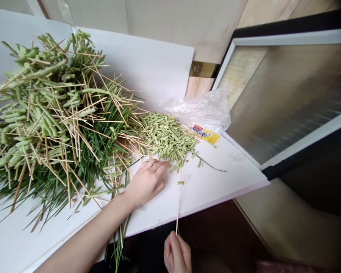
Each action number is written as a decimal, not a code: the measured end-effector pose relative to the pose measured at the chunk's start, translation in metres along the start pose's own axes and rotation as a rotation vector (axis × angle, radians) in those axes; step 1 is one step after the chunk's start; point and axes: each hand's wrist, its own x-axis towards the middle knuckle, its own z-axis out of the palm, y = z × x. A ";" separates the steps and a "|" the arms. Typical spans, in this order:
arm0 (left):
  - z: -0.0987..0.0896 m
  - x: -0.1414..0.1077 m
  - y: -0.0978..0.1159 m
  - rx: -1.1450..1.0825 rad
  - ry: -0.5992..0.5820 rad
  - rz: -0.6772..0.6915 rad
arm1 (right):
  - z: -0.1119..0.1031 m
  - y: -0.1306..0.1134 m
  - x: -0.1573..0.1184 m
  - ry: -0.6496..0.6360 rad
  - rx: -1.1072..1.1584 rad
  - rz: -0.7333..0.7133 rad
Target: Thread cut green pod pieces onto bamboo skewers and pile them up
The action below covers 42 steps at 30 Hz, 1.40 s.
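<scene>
I'm in a small indoor food-preparation corner, though I can't tell whether it belongs to a home or a shop. What shows it is the white table (213, 172) in front of me, with a big heap of green pods and thin sticks (48, 110) along its left side, a pile of short-cut green pieces (170, 136) nearer its right corner and a clear plastic bag (206, 110) just beyond. A white panel (147, 72) stands behind, below a pale wall (176, 22), and a framed glass pane (292, 91) leans into view at right.
</scene>
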 end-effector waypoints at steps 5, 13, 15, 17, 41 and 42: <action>0.006 0.002 -0.002 0.143 -0.053 0.008 | 0.000 0.003 0.000 -0.032 -0.008 -0.033; 0.010 0.002 -0.006 0.157 -0.016 -0.011 | 0.001 0.003 0.000 -0.033 -0.012 -0.025; 0.009 0.002 -0.005 0.153 -0.026 -0.012 | 0.001 0.004 0.001 -0.047 -0.006 -0.028; 0.007 0.002 -0.006 0.120 -0.025 -0.016 | 0.001 0.004 0.001 -0.054 0.005 -0.032; 0.015 0.007 -0.006 0.110 0.051 -0.125 | 0.001 0.010 0.001 -0.039 -0.015 0.005; 0.016 0.007 -0.006 0.105 0.043 -0.130 | 0.001 0.010 0.001 -0.046 -0.012 0.004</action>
